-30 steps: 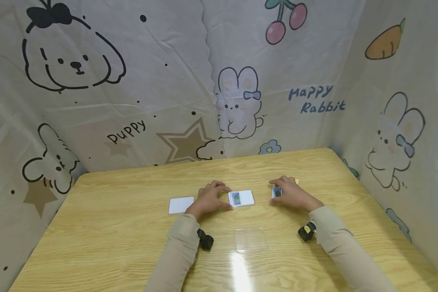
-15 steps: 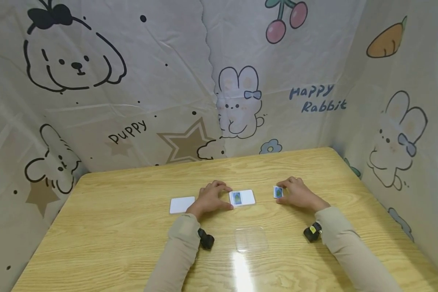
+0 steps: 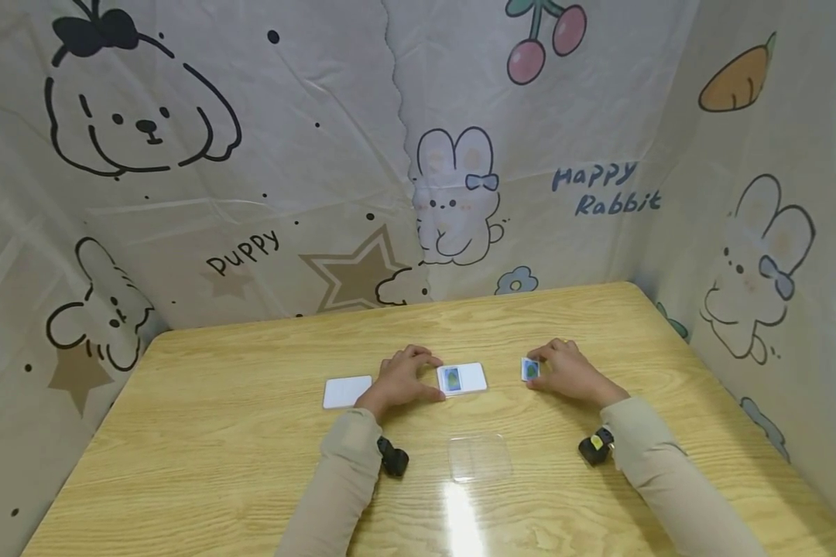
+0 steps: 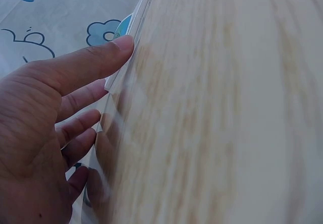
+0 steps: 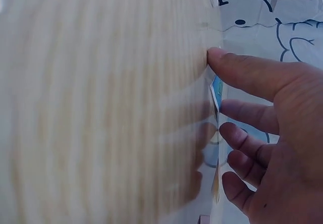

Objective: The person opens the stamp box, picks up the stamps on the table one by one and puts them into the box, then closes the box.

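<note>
My left hand (image 3: 399, 381) holds the left end of a white card (image 3: 472, 377) between thumb and forefinger. On that card's left part lies a small blue-and-green picture (image 3: 453, 378). In the left wrist view the thumb rests at the card's edge (image 4: 125, 65), the other fingers loosely bent. To the right, my right hand (image 3: 567, 371) pinches a small picture card (image 3: 530, 369) between thumb and forefinger. In the right wrist view this card (image 5: 217, 90) stands slightly tilted at the tabletop. Another white card (image 3: 344, 392) lies left of my left hand, partly covered by it.
A clear plastic piece (image 3: 479, 456) lies on the wooden table (image 3: 216, 464) in front of the cards. An orange-edged piece (image 5: 216, 186) shows beyond my right fingers in the right wrist view. A printed cloth wall (image 3: 286, 155) stands behind the table.
My right hand has moved a little to the right and the small picture card now shows more fully. My left hand and the white card have stayed in place.
</note>
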Demonstrator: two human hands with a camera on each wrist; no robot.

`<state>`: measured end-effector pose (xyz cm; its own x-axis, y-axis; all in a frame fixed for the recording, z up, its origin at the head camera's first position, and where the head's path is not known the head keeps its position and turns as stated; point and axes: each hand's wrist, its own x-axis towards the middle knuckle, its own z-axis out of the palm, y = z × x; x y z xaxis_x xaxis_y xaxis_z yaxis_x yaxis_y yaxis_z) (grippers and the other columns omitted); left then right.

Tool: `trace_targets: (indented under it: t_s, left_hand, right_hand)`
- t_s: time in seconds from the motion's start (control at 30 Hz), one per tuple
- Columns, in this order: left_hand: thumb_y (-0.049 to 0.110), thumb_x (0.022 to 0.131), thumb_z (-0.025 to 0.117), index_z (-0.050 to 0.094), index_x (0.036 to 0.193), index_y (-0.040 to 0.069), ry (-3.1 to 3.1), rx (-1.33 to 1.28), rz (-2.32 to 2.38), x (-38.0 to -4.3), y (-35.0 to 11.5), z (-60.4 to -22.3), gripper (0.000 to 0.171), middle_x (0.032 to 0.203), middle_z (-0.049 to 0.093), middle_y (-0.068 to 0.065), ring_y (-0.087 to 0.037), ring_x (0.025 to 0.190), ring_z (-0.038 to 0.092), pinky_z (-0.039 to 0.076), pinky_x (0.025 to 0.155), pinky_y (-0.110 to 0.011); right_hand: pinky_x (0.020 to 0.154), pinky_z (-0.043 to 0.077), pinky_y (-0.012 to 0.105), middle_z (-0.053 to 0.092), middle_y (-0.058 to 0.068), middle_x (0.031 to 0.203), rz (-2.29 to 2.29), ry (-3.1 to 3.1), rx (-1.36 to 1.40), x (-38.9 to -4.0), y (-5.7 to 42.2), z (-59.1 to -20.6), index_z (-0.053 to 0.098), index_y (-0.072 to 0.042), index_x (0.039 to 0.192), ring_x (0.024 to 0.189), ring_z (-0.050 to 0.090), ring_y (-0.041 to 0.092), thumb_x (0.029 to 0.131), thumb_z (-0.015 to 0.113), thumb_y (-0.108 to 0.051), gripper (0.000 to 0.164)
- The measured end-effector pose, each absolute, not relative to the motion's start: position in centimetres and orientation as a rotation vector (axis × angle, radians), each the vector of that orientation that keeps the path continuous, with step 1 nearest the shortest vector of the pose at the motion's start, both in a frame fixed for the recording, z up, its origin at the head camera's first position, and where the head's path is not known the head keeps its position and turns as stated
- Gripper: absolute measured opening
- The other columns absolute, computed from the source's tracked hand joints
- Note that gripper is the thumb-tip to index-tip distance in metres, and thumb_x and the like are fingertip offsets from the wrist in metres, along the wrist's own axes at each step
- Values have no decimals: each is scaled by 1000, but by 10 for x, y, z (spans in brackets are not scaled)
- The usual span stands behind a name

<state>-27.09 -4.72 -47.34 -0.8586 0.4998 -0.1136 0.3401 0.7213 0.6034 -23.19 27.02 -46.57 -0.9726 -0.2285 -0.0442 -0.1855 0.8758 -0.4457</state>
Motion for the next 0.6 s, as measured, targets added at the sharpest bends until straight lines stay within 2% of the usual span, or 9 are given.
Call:
trace_targets:
  t_s: [0.6]
  left_hand:
    - [40,76,81,61,128,22,2661,675,850,-270,-48,-474,59,143,43,-4,-31,131,39,25,108,-52]
  right_hand:
    - [86,40,46,56,21,116,-730,2926,-420,-235,261,-461,62,-1,120,102,46,32,83,76,-22,45]
